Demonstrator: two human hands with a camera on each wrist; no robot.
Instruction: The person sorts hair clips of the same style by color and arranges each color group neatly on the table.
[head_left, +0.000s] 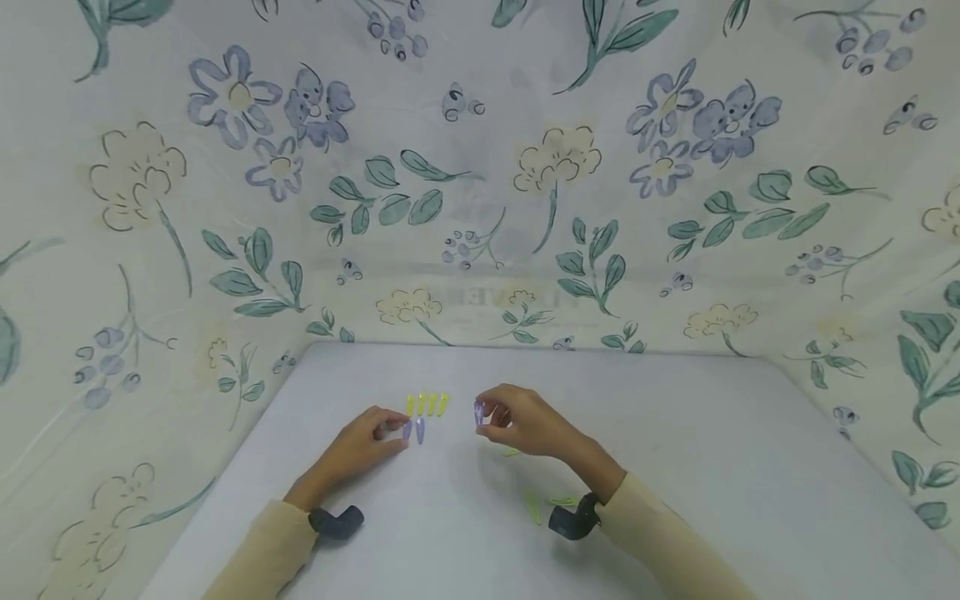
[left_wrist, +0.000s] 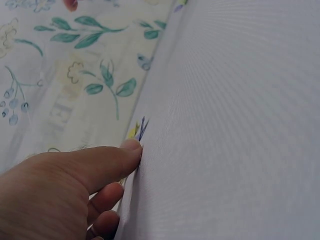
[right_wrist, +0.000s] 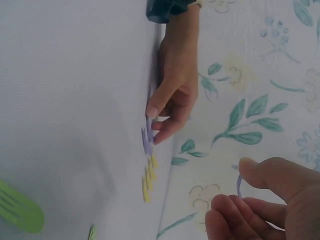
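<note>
In the head view my right hand (head_left: 525,421) pinches a purple hair clip (head_left: 478,414) between thumb and fingertips, raised over the table. The right wrist view shows that clip (right_wrist: 239,186) edge-on as a thin curved strip. Farther left, my left hand (head_left: 367,442) has its thumb and fingertips round another purple hair clip (head_left: 407,430) at the tabletop. Right beside it lies a second purple clip (head_left: 420,431). Several yellow hair clips (head_left: 431,405) lie in a row just behind these. From the left wrist, the thumb hides most of the pinched clip.
Green hair clips (head_left: 533,506) lie on the white table (head_left: 420,533) below and near the right forearm, one looming large in the right wrist view (right_wrist: 20,207). A floral-patterned sheet (head_left: 480,217) rises behind the table and at both sides. Each wrist wears a dark camera mount (head_left: 337,522).
</note>
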